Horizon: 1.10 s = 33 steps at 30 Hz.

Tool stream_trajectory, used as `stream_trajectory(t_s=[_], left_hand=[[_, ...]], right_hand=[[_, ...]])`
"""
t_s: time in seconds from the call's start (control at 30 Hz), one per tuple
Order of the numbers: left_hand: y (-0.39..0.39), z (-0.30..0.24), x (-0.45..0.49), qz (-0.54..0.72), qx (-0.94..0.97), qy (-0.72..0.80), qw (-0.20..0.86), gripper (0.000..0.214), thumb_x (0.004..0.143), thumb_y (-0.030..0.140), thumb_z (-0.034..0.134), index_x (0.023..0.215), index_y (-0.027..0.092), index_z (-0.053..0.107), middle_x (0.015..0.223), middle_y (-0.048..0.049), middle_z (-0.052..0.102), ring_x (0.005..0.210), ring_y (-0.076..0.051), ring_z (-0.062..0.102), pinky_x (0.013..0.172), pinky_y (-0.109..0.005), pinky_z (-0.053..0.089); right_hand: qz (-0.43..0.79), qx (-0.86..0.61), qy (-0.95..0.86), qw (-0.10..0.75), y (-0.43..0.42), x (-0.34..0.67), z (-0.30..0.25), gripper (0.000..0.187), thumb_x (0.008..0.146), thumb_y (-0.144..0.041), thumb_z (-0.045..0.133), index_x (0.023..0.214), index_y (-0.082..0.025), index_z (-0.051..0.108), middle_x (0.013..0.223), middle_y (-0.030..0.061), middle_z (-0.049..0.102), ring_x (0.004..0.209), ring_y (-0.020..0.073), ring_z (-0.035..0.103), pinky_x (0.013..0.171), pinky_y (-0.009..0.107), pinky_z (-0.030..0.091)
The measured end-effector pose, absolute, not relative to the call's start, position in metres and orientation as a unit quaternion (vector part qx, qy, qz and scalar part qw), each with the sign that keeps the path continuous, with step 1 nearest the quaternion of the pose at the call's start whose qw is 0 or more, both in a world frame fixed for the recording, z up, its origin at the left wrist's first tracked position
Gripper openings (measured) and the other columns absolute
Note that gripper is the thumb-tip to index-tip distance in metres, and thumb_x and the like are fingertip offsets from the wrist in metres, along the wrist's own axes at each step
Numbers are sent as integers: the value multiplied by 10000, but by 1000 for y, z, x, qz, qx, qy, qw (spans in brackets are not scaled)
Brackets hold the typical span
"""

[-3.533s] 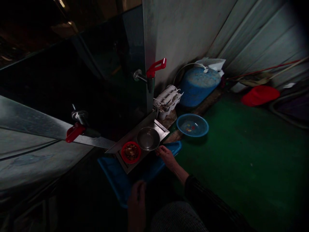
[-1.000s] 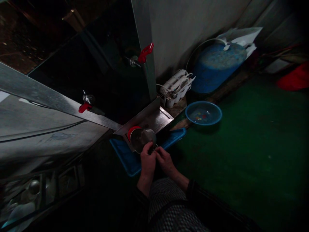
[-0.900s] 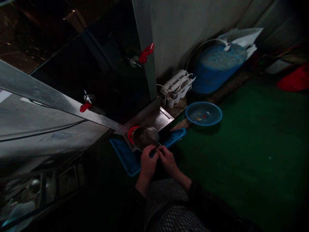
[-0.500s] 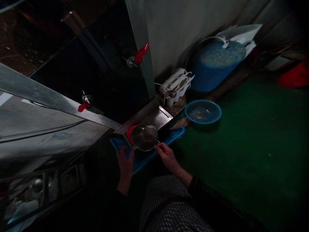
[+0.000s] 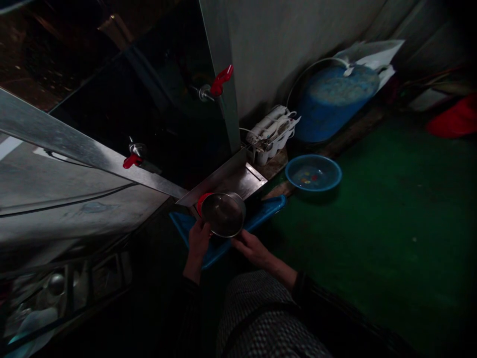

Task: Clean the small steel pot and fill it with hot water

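Observation:
A steel bowl [image 5: 223,214] is tilted above the metal drip tray [image 5: 250,182] of a large steel tank. My right hand [image 5: 250,247] grips the bowl at its near rim. My left hand [image 5: 198,239] is closed on the bowl's left side, right by a red bowl [image 5: 201,201] that peeks out behind it. A blue plastic tray [image 5: 266,213] lies under the drip tray. Two red-handled taps [image 5: 219,82] [image 5: 131,160] stick out of the tank above.
A blue basin [image 5: 313,172] with water sits on the green floor to the right. Behind it stand a white water filter unit [image 5: 271,133] and a blue drum [image 5: 334,99]. A red object [image 5: 452,123] lies at far right. My checked trouser leg [image 5: 261,318] fills the bottom.
The steel bowl left the drip tray and now hangs tilted over the red bowl. My left hand moved from the blue tray's edge up to the bowl's left side.

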<state>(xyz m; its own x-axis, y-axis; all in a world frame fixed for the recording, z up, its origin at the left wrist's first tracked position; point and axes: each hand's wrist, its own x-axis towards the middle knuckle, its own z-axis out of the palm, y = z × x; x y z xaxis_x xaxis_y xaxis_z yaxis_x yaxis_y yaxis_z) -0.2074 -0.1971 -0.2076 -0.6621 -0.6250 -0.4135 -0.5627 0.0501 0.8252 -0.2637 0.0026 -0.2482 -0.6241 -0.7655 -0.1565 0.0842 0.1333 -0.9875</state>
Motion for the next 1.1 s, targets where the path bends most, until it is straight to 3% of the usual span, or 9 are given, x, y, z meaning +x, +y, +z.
stream_trajectory(t_s=[0.1,0.23,0.4,0.53,0.63,0.77,0.9,1.0,1.1], left_hand=[[-205,-205,-213,-533,391,-750,-7,285,846,429,554,885,166,656,637,19,598,591,-124,535,562,-237,390],[-200,-202,-226,-499,377,-780,-13,313,867,490,540,882,199,654,761,-5,654,710,-154,587,641,-260,419],[-180,-202,-238,-442,398,-804,20,291,901,472,501,874,210,625,833,-22,662,795,-181,603,735,-307,431],[-158,-208,-232,-535,433,-723,52,300,794,302,637,1071,194,603,1065,-61,682,1000,-195,631,892,-333,483],[-145,-211,-226,-633,463,-616,77,553,687,152,664,1222,191,528,1211,-88,650,1098,-186,629,963,-337,499],[-152,-211,-225,-660,470,-582,66,603,589,121,694,1165,171,525,1112,-86,677,944,-178,669,806,-304,541],[-186,-208,-230,-535,440,-720,28,473,679,284,722,1117,201,563,909,-43,698,715,-178,644,602,-271,462],[-212,-206,-241,-365,378,-851,8,260,853,424,595,1006,223,653,800,-47,697,694,-185,628,629,-279,407],[-232,-200,-256,-222,282,-933,-28,295,921,470,515,947,248,706,796,-70,712,728,-203,636,656,-293,377]], right_hand=[[-595,-311,639,375,-6,-259,-246,351,1010,-456,463,1166,-164,580,1123,74,594,1015,187,542,935,324,430],[-580,-326,645,375,-20,-241,-249,330,1016,-447,432,933,-159,571,952,66,601,889,189,534,886,353,438],[-562,-307,706,303,-30,-232,-260,326,1031,-380,348,1071,-137,561,1099,144,606,992,237,549,938,424,442],[-503,-386,747,201,-29,-237,-265,399,1020,-288,266,1129,-123,612,1199,200,592,1097,299,531,947,492,440],[-480,-418,759,135,-29,-239,-267,412,1001,-229,266,1129,-125,643,1124,177,622,1009,269,560,885,433,464],[-449,-415,780,133,-28,-240,-266,429,1008,-237,259,1007,-120,672,934,143,644,820,224,562,710,331,430],[-483,-397,764,159,-27,-239,-260,399,990,-246,274,958,-147,659,803,94,597,664,169,473,584,281,327],[-517,-379,738,210,-25,-236,-250,343,982,-253,295,827,-162,587,622,21,456,532,118,343,518,263,235],[-545,-357,699,295,-20,-231,-239,340,993,-274,310,725,-163,487,576,-7,389,500,93,323,511,254,208]])
